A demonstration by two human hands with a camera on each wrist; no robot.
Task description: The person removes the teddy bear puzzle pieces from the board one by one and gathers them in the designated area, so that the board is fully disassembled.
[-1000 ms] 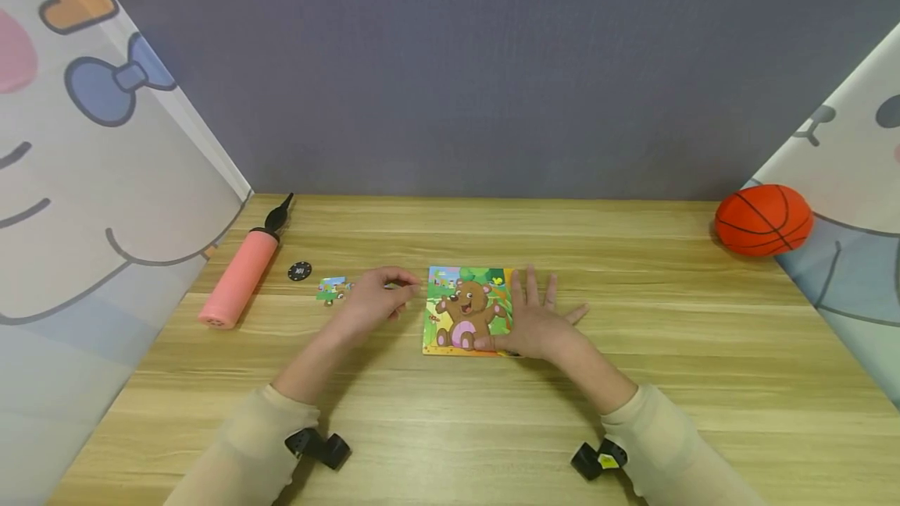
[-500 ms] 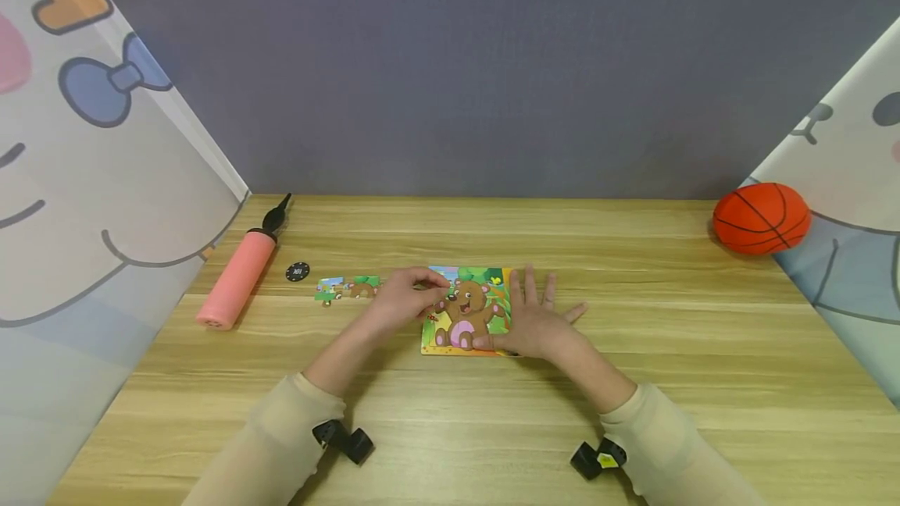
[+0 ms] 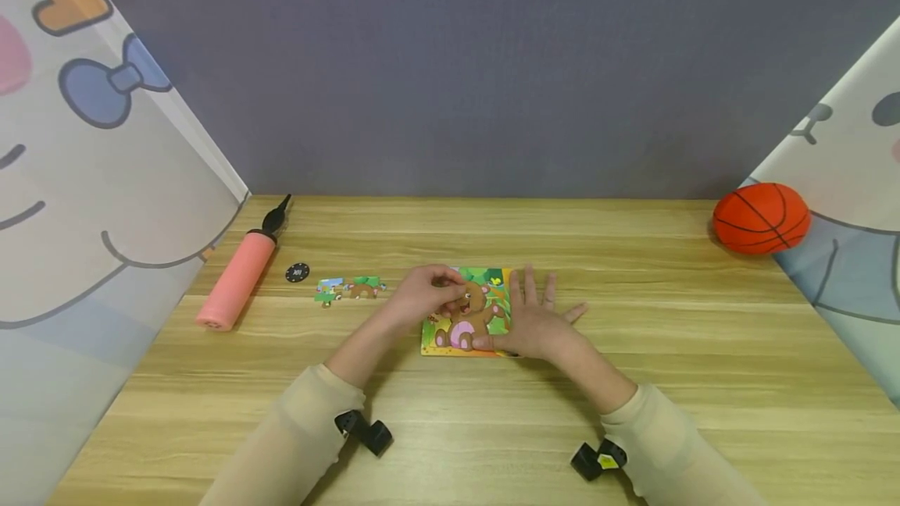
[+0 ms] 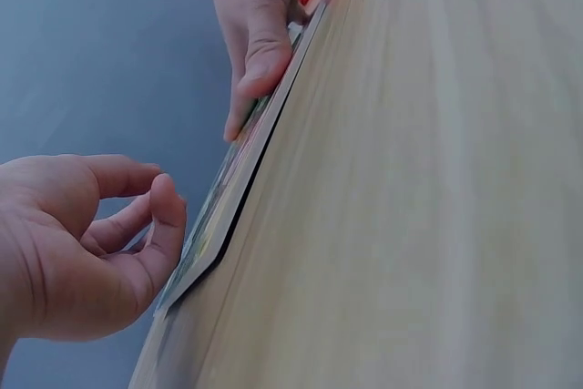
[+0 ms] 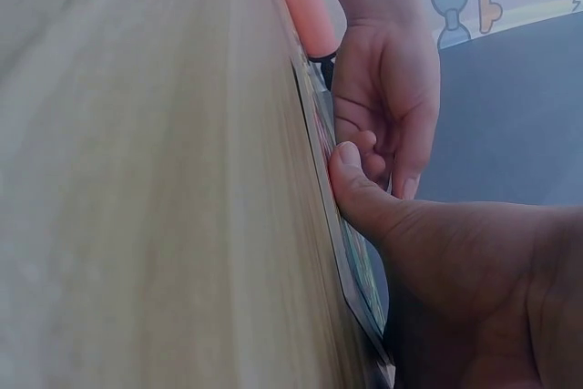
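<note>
A picture puzzle board [image 3: 457, 340] with a brown bear on it lies flat on the wooden table. My left hand [image 3: 423, 295] hovers over its upper left part, thumb and forefinger tips together. The left wrist view shows nothing between those fingertips, and the other fingers are curled. On the board's right edge rests my right hand [image 3: 540, 332], fingers spread and straight, with the thumb [image 5: 351, 170] lying along the near edge. Left of the board lie flat puzzle pieces: a blue and green one [image 3: 327, 289] and a brown and green one [image 3: 362, 287].
A pink hand pump [image 3: 239, 279] with a black nozzle lies at the left, beside a round black chip [image 3: 298, 272]. A red toy basketball [image 3: 762, 219] sits at the far right. A grey panel [image 3: 485, 76] rises behind the table.
My left hand has moved right from beside the board to over its upper left area, uncovering the brown and green puzzle piece. The right hand stays in place.
</note>
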